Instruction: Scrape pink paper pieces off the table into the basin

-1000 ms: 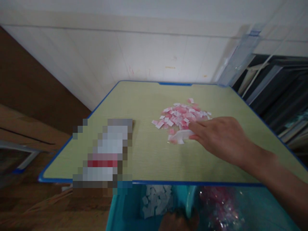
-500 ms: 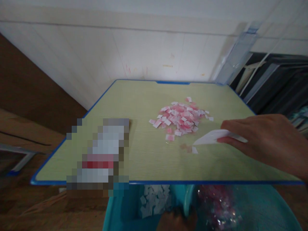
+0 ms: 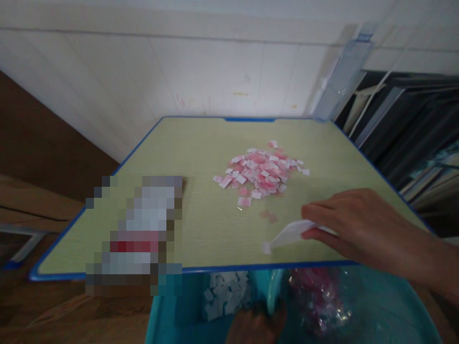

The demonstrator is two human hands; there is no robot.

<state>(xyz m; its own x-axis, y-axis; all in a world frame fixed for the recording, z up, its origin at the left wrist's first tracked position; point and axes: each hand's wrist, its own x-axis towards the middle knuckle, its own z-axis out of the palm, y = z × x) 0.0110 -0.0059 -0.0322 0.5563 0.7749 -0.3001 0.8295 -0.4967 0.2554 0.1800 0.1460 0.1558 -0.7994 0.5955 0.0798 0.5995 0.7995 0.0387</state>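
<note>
Lying flat, white paper card [image 3: 290, 233]

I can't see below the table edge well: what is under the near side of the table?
A teal tub holds grey-white squares and a clear bag of pink bits. The left hand reaches in. The table hides the tub's far part.

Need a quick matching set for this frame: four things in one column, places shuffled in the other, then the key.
Things:
1. pink pile
2. white card
3. teal tub
4. white pieces

Places:
A. under the table's near edge, left compartment
B. mid table, toward the far side
C. in the right hand
D. below the table's near edge, in front of the person

Pairs: 1-B, 2-C, 3-D, 4-A
</note>
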